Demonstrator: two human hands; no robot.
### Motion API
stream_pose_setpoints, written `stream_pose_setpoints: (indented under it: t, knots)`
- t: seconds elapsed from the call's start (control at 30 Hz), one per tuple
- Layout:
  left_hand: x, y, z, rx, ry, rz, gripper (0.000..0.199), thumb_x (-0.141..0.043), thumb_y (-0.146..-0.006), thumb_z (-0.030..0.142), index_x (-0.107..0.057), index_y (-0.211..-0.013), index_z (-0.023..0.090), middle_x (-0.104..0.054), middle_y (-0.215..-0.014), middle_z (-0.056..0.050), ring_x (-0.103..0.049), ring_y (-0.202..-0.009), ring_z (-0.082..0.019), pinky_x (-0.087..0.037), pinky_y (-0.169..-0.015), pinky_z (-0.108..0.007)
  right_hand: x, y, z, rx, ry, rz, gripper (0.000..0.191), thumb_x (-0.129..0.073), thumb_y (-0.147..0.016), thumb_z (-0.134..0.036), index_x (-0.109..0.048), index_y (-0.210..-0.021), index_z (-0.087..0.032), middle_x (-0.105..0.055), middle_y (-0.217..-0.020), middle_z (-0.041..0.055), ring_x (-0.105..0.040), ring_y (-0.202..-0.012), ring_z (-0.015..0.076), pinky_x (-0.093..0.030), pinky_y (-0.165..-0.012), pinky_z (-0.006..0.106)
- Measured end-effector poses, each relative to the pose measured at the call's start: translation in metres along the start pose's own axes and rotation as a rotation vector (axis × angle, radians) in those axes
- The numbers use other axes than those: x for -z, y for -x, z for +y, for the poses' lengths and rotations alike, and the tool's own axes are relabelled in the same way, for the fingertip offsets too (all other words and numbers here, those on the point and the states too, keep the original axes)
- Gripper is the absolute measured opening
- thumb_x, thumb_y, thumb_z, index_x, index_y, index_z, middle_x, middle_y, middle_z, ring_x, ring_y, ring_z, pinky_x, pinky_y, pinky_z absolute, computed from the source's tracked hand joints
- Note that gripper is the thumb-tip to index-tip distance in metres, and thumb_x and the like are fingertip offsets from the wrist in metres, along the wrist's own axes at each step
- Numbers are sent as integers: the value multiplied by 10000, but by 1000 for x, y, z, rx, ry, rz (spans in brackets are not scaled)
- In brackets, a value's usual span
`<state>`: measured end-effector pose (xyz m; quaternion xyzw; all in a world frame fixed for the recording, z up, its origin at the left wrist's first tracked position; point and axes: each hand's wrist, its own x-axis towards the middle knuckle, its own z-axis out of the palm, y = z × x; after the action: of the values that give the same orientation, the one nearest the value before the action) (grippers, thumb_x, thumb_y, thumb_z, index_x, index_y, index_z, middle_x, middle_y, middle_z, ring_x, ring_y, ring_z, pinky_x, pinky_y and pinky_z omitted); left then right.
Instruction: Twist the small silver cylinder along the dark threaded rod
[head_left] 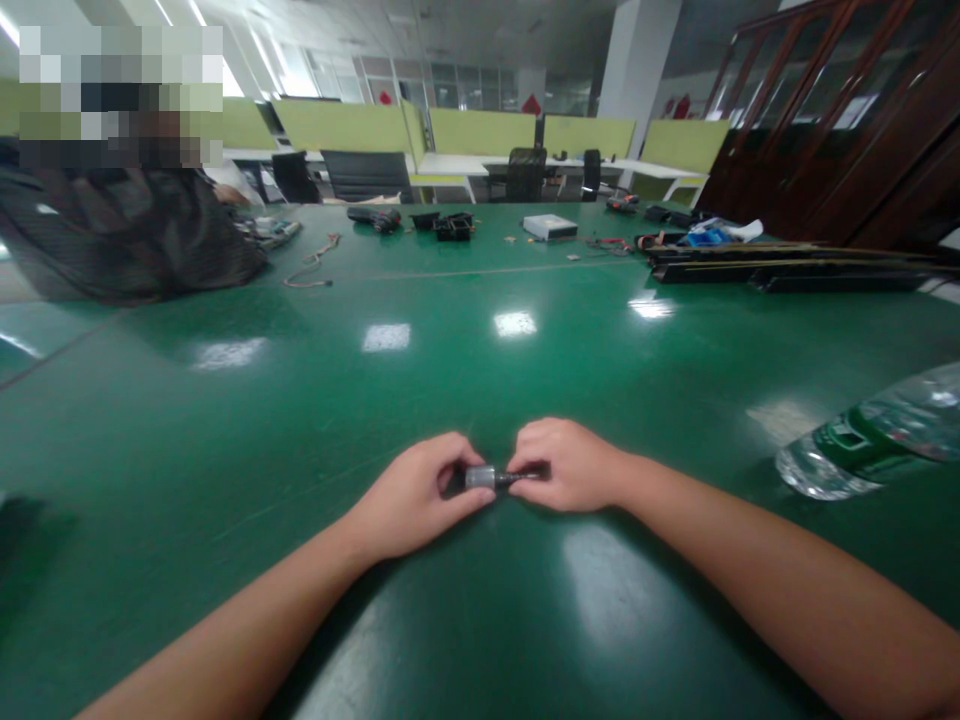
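Observation:
Low over the green table (450, 375), my hands face each other around a small silver-grey cylindrical piece (480, 477) with a thin black part on its right end. My left hand (416, 490) grips the grey cylinder between thumb and fingers. Thumb and fingertips of my right hand (562, 465) pinch the thin black part (504, 480), with the other fingers curled in. The piece lies roughly level, and its exact kind cannot be made out. Its left end is partly hidden by my left fingers.
On the right lies a clear water bottle (862, 440) with a green label. Farther back are black rails (787, 268), a white box (550, 227), black parts (453, 227), a power tool (373, 218) and a cable (311, 265). A person (112, 220) is at the far left.

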<state>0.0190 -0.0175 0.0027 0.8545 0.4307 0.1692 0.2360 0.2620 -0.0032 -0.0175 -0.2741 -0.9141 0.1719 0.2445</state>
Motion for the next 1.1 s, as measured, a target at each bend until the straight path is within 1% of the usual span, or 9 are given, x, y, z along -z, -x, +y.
stream_pose_setpoints:
  t: [0.3,0.63,0.9,1.03,1.1]
  knots:
    - [1,0,2,-11,16,0,249,-665,-851,425,-667,-915,185,-577,-738,10,-520,-654,-150,-361,-606,-253,2,1,0,0,0,0,99,-696,-807,-264,-727,-816,-171,-653,-740,23,-575,-709,148,-424,-689,276]
    - [0,1,-2,-11,12,-10,255,-668,-857,428,-660,-946,189,-569,-738,15,-512,-648,-147,-355,-597,-249,5,3,3,-5,-33,2,65,-699,-768,-231,-696,-784,-168,-662,-745,23,-584,-706,149,-446,-696,272]
    - [1,0,-1,-13,8,-13,276,-663,-857,449,-665,-955,191,-577,-736,12,-513,-651,-147,-362,-597,-246,18,5,10,-56,-59,-96,63,-709,-726,-205,-664,-753,-171,-654,-749,5,-588,-701,133,-446,-697,255]
    - [1,0,0,2,-6,-10,302,-631,-870,480,-665,-943,189,-554,-713,15,-499,-637,-145,-362,-585,-244,27,7,19,-112,-62,-189,79,-719,-696,-190,-659,-742,-170,-642,-725,-10,-567,-652,118,-429,-645,238]
    - [1,0,0,6,-1,-9,307,-622,-874,484,-664,-937,187,-551,-710,15,-500,-638,-145,-364,-583,-243,30,8,22,-137,-62,-208,82,-721,-688,-179,-653,-732,-167,-634,-707,-17,-558,-634,111,-421,-628,231]
